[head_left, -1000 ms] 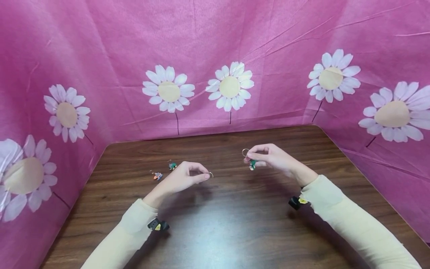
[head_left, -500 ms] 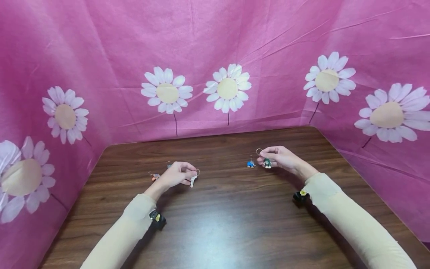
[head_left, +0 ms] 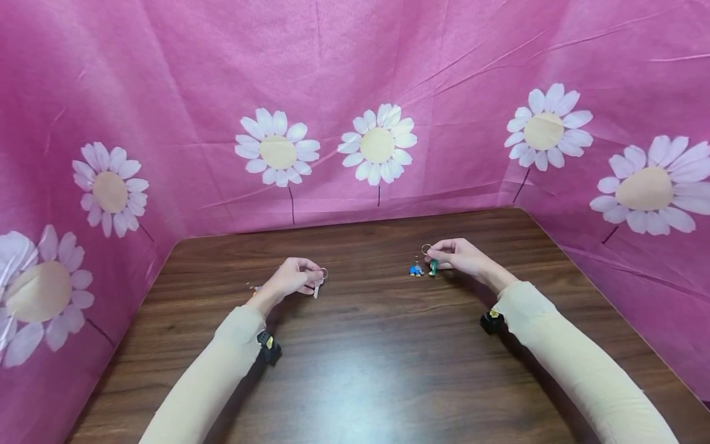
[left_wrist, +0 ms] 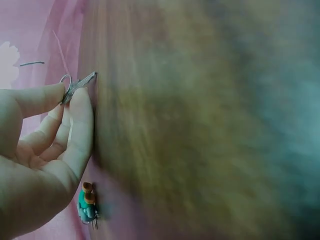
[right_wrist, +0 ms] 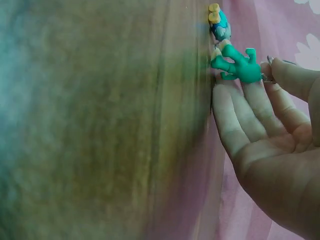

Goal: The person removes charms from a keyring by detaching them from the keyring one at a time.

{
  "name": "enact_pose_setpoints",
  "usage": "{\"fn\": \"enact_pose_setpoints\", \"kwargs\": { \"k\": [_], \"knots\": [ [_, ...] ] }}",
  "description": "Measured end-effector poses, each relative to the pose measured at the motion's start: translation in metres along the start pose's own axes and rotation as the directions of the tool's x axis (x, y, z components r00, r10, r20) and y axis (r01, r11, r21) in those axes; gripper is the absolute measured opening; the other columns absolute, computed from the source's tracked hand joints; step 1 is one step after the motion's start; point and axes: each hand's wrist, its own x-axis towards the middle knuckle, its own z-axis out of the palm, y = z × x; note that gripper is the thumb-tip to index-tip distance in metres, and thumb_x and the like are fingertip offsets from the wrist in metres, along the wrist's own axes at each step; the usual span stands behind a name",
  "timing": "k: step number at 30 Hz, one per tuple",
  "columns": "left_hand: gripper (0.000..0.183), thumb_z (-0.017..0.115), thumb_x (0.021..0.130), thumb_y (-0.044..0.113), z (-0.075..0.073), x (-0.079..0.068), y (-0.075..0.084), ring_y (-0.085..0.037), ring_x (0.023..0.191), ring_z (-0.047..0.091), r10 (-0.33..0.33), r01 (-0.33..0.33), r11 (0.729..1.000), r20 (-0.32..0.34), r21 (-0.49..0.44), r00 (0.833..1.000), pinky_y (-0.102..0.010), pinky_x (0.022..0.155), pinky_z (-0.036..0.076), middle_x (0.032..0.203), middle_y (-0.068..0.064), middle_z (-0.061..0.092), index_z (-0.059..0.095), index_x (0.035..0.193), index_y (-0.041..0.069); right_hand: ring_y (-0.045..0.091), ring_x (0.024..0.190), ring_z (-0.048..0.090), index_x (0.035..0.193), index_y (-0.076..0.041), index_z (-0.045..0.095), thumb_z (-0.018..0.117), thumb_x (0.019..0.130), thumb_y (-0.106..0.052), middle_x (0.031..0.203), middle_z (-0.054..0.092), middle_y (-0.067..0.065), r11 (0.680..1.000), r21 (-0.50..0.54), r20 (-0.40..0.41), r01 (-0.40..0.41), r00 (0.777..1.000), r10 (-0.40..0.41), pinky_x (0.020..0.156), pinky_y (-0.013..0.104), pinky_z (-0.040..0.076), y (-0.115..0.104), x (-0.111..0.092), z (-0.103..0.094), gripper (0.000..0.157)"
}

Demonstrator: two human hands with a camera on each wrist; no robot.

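Observation:
My left hand (head_left: 291, 276) pinches a key (head_left: 318, 288) by its ring end between thumb and fingers, low over the table. The left wrist view shows the metal key (left_wrist: 82, 82) at the fingertips, and a small green figure with orange feet (left_wrist: 87, 205) beyond the palm. At the right, my right hand (head_left: 463, 256) pinches the ring of a green figure keychain (head_left: 433, 267). Its feet seem to touch or nearly touch the table. Just left of it stands a blue figure keychain (head_left: 416, 271). An orange figure keychain (head_left: 255, 290) is partly hidden behind my left wrist.
The brown wood-grain table (head_left: 355, 357) is bounded at the back and sides by a pink curtain (head_left: 333, 61) printed with daisies. Black wrist cameras (head_left: 270, 347) hang under both sleeves. A bright glare lies on the table's front middle.
My left hand has moved left and back with the key. The right hand has shifted right with the green figure keychain, bringing it beside the blue one, which has come into sight.

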Motion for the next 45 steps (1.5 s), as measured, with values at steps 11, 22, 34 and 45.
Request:
{"fn": "enact_pose_setpoints", "kwargs": {
  "k": [11, 22, 34, 45],
  "knots": [
    [0.021, 0.067, 0.097, 0.007, 0.006, 0.018, 0.004, -0.015, 0.074, 0.066, -0.055, 0.055, 0.998, -0.079, -0.001, 0.995, -0.029, 0.070, 0.061, 0.095, -0.016, 0.074, 0.062, 0.110, -0.009, 0.006, 0.083, 0.063, 0.115, 0.012, 0.064, 0.063, 0.102, -0.018, 0.095, 0.071, 0.004, 0.995, -0.088, -0.043, -0.043, 0.998, 0.039, 0.078, 0.025, 0.057, 0.003, 0.006, 0.000, 0.033],
    [0.021, 0.066, 0.099, 0.008, 0.009, 0.025, 0.005, -0.015, 0.078, 0.064, -0.093, 0.094, 0.995, -0.074, 0.019, 0.993, -0.029, 0.077, 0.060, 0.097, -0.015, 0.074, 0.063, 0.112, -0.008, 0.010, 0.090, 0.067, 0.121, 0.012, 0.061, 0.061, 0.104, -0.018, 0.097, 0.074, 0.004, 0.999, -0.019, 0.051, -0.043, 0.998, 0.044, 0.082, 0.025, 0.054, 0.008, 0.006, -0.007, 0.035],
    [0.021, 0.066, 0.099, 0.008, 0.003, 0.022, 0.004, -0.013, 0.076, 0.063, -0.098, 0.100, 0.995, -0.086, 0.023, 0.992, -0.024, 0.073, 0.059, 0.093, -0.011, 0.073, 0.061, 0.112, -0.007, 0.009, 0.099, 0.067, 0.124, 0.013, 0.055, 0.059, 0.104, -0.014, 0.102, 0.074, 0.004, 0.985, 0.165, 0.023, -0.057, 0.998, 0.054, 0.091, 0.020, 0.051, 0.002, 0.012, -0.001, 0.034],
    [0.017, 0.066, 0.097, 0.003, 0.016, 0.020, 0.001, -0.013, 0.081, 0.066, -0.066, 0.070, 0.997, -0.103, 0.041, 0.993, -0.028, 0.074, 0.060, 0.091, -0.011, 0.070, 0.061, 0.110, -0.008, 0.007, 0.082, 0.059, 0.124, 0.013, 0.060, 0.067, 0.100, -0.014, 0.098, 0.068, 0.001, 0.997, 0.010, -0.117, -0.078, 0.990, 0.078, 0.074, 0.021, 0.053, 0.003, 0.012, 0.008, 0.037]
  ]
}}
